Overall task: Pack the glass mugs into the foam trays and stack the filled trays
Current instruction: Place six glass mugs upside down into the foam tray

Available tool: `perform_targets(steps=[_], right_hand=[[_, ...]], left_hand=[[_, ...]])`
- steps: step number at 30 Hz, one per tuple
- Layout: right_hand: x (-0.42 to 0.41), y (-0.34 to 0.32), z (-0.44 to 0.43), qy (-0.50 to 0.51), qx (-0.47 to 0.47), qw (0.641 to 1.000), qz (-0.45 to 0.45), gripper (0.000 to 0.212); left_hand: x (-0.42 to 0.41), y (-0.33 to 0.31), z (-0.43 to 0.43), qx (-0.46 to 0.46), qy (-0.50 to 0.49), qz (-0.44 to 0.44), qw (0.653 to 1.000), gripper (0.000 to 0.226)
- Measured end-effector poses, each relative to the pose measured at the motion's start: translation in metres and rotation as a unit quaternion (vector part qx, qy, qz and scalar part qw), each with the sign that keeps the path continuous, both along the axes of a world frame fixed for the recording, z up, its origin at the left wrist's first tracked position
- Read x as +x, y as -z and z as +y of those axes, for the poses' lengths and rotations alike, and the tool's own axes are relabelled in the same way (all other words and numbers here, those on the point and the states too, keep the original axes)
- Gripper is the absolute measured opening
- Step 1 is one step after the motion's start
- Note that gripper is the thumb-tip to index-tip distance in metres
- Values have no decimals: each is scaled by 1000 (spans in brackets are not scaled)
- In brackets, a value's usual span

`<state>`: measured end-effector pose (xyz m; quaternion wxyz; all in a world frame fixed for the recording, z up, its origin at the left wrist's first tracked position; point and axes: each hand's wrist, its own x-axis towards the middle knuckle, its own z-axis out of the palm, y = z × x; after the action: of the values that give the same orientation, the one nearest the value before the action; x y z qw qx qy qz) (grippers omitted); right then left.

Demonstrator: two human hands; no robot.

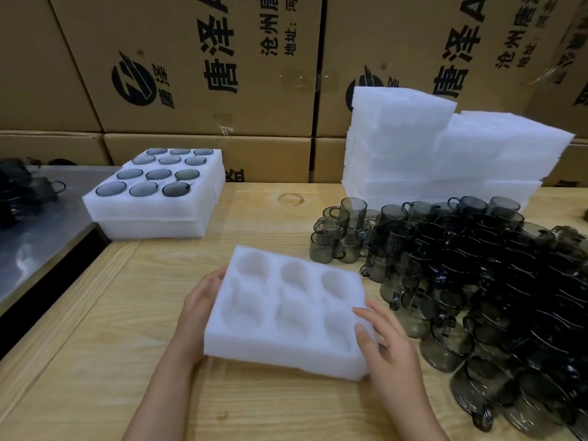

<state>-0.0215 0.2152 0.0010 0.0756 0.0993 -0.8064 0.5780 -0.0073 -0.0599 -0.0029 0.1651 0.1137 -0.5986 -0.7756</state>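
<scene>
An empty white foam tray (288,305) with six round pockets lies on the wooden table (95,361) in front of me. My left hand (199,308) grips its left edge, and my right hand (386,346) holds its right front corner with the thumb on top. A large heap of smoky dark glass mugs (477,281) covers the table to the right. At the back left stand filled foam trays (156,192), stacked, with mugs in every pocket of the top layer.
A tall pile of empty foam trays (445,154) stands at the back right. Printed cardboard boxes (197,65) form a wall behind the table. A metal surface (41,233) with a few dark mugs (28,186) adjoins the table on the left.
</scene>
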Motion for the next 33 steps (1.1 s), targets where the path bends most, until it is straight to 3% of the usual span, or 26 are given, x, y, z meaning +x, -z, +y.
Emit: perform_targets(steps=[6,10,12,16,20,25,30,33], right_hand=[[-5,-21,12,48,191,980,14,13],[-25,-49,-1,57,398,915,30,31],[-47,-63,-15,57,397,913,74,33],[-108,-82,-49,26,404,905,133,44],[-151,-86,-71,20,474,871,131,45],[-169,-81,-81,19,532,837,122,27],[-170,-78,-80,12,503,850,154,22],[-156,-84,-83,-13,392,909,145,14]], left_hand=[[-5,12,10,-104,-4,11,994,20],[-6,8,9,-86,-2,18,996,51],[-6,5,7,-99,9,20,995,56],[-4,7,10,-159,18,22,987,30],[-2,8,8,-177,36,-5,984,51],[-6,7,5,-168,58,1,984,54],[-7,9,5,-166,67,18,984,55],[-7,9,5,-167,60,25,984,56]])
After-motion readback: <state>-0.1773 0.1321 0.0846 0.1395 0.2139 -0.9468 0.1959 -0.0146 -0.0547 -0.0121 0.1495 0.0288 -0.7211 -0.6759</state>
